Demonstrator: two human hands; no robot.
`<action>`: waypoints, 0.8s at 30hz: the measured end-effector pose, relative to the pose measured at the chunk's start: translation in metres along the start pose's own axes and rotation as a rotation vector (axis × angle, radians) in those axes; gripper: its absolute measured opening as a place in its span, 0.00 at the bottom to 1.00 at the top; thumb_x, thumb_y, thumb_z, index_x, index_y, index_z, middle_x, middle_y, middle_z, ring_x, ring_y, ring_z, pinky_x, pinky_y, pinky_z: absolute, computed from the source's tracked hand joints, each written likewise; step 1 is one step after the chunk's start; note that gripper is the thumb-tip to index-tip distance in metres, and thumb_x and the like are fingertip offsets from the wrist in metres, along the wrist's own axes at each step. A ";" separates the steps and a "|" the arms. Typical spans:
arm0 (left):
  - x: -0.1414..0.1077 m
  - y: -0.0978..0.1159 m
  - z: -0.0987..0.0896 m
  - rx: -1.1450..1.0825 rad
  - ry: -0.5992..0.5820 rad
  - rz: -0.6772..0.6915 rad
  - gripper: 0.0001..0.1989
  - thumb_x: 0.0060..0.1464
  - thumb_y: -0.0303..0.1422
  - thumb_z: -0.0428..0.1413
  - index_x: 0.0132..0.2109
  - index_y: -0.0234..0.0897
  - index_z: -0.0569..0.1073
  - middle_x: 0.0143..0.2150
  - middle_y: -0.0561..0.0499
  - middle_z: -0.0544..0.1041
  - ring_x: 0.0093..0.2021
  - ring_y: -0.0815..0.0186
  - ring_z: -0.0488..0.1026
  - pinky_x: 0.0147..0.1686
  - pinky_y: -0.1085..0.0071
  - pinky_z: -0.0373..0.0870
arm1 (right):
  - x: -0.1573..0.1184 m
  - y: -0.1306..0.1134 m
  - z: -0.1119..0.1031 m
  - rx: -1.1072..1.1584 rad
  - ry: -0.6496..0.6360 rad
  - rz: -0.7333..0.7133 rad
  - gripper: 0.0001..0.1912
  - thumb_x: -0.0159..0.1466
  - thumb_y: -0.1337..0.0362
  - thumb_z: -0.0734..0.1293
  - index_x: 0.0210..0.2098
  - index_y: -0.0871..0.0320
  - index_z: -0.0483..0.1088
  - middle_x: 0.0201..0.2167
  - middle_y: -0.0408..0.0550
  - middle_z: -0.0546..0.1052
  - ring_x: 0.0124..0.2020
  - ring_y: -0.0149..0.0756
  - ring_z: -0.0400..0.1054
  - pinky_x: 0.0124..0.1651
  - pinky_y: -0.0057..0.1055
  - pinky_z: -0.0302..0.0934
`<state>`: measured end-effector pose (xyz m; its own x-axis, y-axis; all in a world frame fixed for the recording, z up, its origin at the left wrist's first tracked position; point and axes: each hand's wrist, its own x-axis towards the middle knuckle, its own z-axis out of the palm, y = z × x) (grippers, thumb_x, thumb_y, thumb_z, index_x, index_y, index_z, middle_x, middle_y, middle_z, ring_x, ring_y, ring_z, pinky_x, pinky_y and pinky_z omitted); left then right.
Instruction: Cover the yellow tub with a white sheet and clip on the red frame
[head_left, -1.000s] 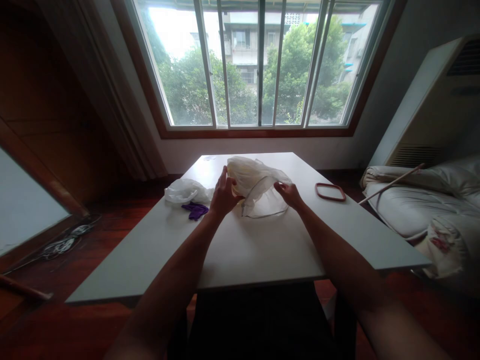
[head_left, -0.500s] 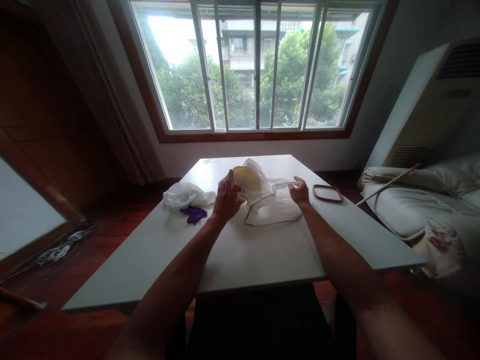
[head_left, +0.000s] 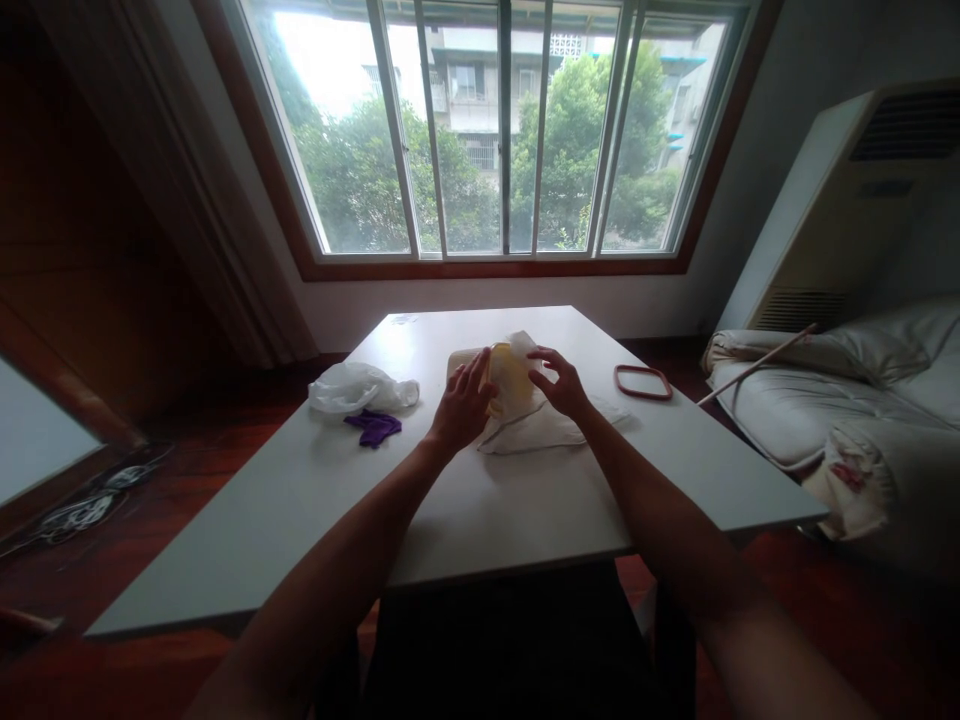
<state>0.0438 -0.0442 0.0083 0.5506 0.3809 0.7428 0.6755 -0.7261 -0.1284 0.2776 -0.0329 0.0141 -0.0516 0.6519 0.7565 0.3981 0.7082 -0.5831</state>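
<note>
Left hand [head_left: 463, 402] grips the yellow piece [head_left: 504, 388] from its left side, fingers up along the edge, thumb nearer the viewer. Reads as the steadying hold: light piece, clingy film, so one hand anchors it. Right hand [head_left: 561, 384] is at the piece's upper right, thumb and fingers apart, curved around film; can't tell if it's pinching it. Probably there because the film sits over that side.

Piece is mid-desk, slightly toward the far edge, tilted up between the hands. Bag [head_left: 536, 432] lies partly on the desk [head_left: 510, 520], running below and right of the piece; can't tell if the piece is partly inside. Pale ridged part [head_left: 461, 358] shows just beyond the left hand.

Further out: second bag [head_left: 358, 388] and purple cloth [head_left: 373, 428] touching on the left, red ring [head_left: 643, 396] alone on the right. Looks like keeping the middle free to work.

Vs half a second ago: right hand is in from the right, bag lies flatter, ridged part newly visible. Side items unmoved.
</note>
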 end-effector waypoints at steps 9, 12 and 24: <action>-0.003 -0.004 0.003 0.142 0.136 -0.122 0.12 0.50 0.23 0.57 0.43 0.36 0.67 0.75 0.35 0.44 0.72 0.46 0.52 0.62 0.48 0.59 | 0.004 0.010 -0.002 -0.122 0.196 0.264 0.22 0.61 0.56 0.66 0.52 0.62 0.74 0.52 0.57 0.77 0.44 0.41 0.74 0.47 0.37 0.70; -0.005 -0.008 0.002 0.145 0.151 -0.194 0.16 0.46 0.22 0.58 0.43 0.36 0.67 0.75 0.36 0.42 0.71 0.44 0.52 0.62 0.47 0.59 | 0.004 0.018 -0.005 -0.283 0.077 0.503 0.23 0.62 0.56 0.66 0.50 0.65 0.75 0.49 0.59 0.79 0.45 0.43 0.75 0.51 0.36 0.67; -0.008 -0.034 0.000 0.106 0.250 -0.368 0.16 0.46 0.20 0.55 0.43 0.36 0.68 0.74 0.38 0.47 0.70 0.44 0.53 0.62 0.47 0.56 | -0.001 -0.004 -0.001 -0.471 0.009 0.122 0.25 0.63 0.53 0.69 0.54 0.62 0.73 0.60 0.63 0.70 0.63 0.51 0.62 0.65 0.47 0.56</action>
<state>0.0164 -0.0229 0.0062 0.1383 0.4430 0.8858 0.8577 -0.5008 0.1165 0.2768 -0.0364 0.0162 0.0282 0.7186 0.6949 0.7721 0.4258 -0.4717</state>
